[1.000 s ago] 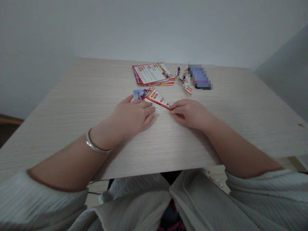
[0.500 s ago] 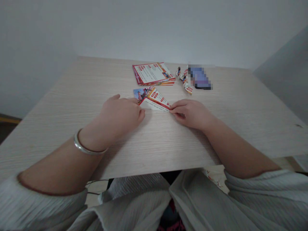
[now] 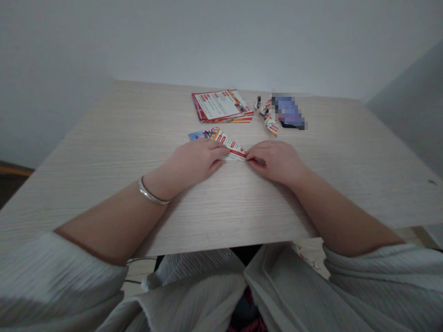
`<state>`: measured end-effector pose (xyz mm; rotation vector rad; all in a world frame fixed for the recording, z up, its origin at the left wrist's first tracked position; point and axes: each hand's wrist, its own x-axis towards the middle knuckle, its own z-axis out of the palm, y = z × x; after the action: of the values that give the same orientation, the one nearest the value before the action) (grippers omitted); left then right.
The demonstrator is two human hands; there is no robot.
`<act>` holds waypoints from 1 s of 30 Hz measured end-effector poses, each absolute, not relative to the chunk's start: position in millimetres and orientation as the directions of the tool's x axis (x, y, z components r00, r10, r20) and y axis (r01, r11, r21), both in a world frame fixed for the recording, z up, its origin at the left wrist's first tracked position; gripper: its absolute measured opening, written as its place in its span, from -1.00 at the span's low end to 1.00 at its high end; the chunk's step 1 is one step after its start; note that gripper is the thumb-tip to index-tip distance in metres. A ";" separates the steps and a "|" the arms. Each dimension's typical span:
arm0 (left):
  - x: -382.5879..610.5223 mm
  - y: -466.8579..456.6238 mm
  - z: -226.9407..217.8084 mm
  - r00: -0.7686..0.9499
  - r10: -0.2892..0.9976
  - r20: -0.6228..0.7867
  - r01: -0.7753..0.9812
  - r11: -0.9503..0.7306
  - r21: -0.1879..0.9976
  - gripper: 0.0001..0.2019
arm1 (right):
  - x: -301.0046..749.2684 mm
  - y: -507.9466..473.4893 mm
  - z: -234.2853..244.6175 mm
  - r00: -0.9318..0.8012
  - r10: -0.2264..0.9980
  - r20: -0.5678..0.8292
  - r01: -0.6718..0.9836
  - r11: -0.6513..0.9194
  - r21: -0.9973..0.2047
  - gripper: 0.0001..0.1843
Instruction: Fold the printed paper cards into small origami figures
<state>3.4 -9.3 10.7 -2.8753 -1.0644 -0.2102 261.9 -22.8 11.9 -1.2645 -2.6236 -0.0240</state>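
A: Biggest first. What's in front of you?
B: Pale wall (image 3: 221,41) at the back, then your wood-grain table (image 3: 221,207).
A: Sleeves?
B: Light grey, ribbed, both of yours (image 3: 384,272), at the bottom corners.
A: Your hands?
B: Left hand (image 3: 195,159) lies palm down over the folded leaflet (image 3: 226,140), fingers extended and close together, covering part of it. Right hand (image 3: 275,159) has thumb and fingertips pinched on the leaflet's narrow right end.
A: Where's that leaflet exactly?
B: Flat on the table, between your hands, near the middle. Wedge-shaped, tapering to your right; blue picture corner at the left, red-and-white text panel beside it.
A: Beyond it?
B: Stack of printed leaflets (image 3: 219,106), red-edged, slightly fanned, just past the folded one. To its right, a phone (image 3: 290,110), mostly pixelated, dark edge showing.
A: Smaller stuff?
B: Crumpled-looking folded paper pieces (image 3: 272,127), between stack and phone; can't tell how many. Last, a silver bangle (image 3: 152,197) on your left wrist.
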 end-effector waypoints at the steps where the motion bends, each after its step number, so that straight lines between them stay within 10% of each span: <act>1: 5.0 -9.6 11.8 0.748 0.647 0.149 0.659 -0.751 -0.045 -0.62 | 260.5 -22.4 11.1 -0.592 0.775 0.220 0.780 0.620 -0.083 -0.78; 9: 20.1 -26.2 30.0 0.669 0.741 0.059 0.721 -0.628 -0.292 -0.72 | 248.0 -23.3 6.0 -0.541 0.787 0.298 0.816 0.576 -0.039 -0.78; 30: 25.1 -33.8 22.5 0.681 0.621 0.389 0.719 -0.666 -0.197 -0.67 | 232.9 -30.4 5.0 -0.476 0.742 0.473 0.762 0.616 -0.199 -0.89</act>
<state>25.1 -33.8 22.5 -2.5608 -1.0568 -0.4141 232.9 -30.4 5.0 -1.1827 -2.3198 -0.0522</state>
